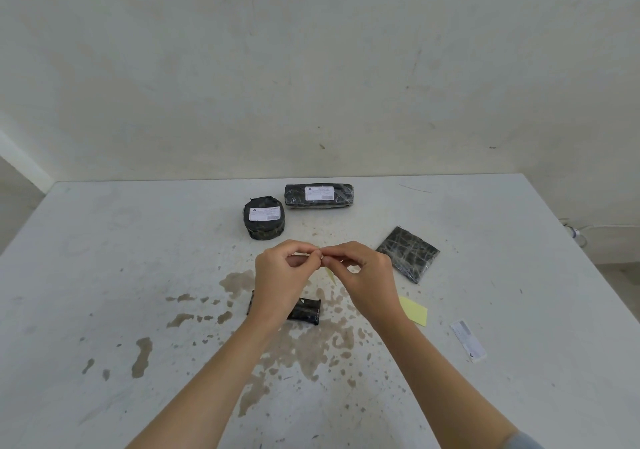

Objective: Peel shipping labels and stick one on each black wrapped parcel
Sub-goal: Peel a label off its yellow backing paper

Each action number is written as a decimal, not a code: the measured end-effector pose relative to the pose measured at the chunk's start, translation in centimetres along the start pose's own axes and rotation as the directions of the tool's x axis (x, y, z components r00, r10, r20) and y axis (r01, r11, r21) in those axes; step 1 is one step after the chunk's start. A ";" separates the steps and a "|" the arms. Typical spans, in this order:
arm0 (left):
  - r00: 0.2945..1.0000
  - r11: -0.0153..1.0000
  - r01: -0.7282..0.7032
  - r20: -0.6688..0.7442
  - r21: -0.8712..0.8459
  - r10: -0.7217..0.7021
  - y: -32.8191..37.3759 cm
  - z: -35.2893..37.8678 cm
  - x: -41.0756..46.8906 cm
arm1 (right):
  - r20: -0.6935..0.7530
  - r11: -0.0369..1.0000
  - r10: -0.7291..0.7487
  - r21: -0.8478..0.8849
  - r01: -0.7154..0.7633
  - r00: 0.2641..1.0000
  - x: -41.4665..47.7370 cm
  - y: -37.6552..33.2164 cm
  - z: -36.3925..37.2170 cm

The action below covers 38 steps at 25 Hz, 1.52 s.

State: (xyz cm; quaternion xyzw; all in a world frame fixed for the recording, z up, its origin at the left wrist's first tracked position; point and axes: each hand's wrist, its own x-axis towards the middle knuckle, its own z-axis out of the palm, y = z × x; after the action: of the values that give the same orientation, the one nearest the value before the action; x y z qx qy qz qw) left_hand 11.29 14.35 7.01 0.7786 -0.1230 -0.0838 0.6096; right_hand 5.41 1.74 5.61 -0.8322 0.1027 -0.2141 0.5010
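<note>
The shipping label (304, 254) is seen edge-on as a thin pale strip, held in the air just beyond the small black parcel (306, 310). The left hand (282, 275) and right hand (360, 272) both pinch it, their fingertips meeting, and a yellowish tip (331, 275) hangs below them. The left wrist hides part of the small parcel, which carries no visible label. Beyond that parcel, slightly left, sits a round parcel (264, 230) with a white label on top. A long parcel (341, 195), also labelled, lies farther back. Beyond and to the right lies a flat square parcel (408, 254), unlabelled. A yellow backing sheet (414, 310) lies right of the small parcel, and another white label (467, 341) lies farther right on the stained table (138, 275).
</note>
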 end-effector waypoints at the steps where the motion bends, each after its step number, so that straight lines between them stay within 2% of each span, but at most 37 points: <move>1: 1.000 1.000 0.006 0.004 -0.012 -0.006 0.0 0.0 0.0 | -0.009 1.000 0.002 0.001 -0.001 1.000 0.1 -0.1 0.0; 12: 1.000 1.000 -0.006 0.028 -0.005 0.006 0.2 0.0 -0.2 | -0.027 0.999 0.035 0.000 -0.035 0.999 0.0 -0.5 0.0; 19: 1.000 0.999 0.024 0.001 0.038 -0.024 0.5 0.1 -0.2 | -0.026 0.998 -0.045 -0.036 0.044 0.999 0.0 -0.6 0.1; 27: 0.998 1.000 -0.011 0.062 0.014 0.011 -0.1 -0.4 -0.1 | 0.041 0.980 0.136 0.139 -0.141 0.990 -0.1 -1.0 0.1; 30: 0.993 0.998 -0.058 0.106 0.008 0.057 -0.3 -0.6 -0.3 | 0.062 0.967 0.162 0.187 -0.171 0.985 -0.1 -1.2 0.0; 38: 0.987 0.994 -0.105 0.116 -0.025 0.108 -0.5 -0.6 -0.2 | 0.088 0.932 0.224 0.271 -0.239 0.971 0.0 -1.3 -0.2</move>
State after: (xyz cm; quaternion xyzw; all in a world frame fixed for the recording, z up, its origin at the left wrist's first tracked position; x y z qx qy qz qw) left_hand 11.29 15.07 6.62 0.7590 -0.1992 -0.0977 0.6121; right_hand 5.24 2.18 6.83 -0.7407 0.1549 -0.1428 0.6379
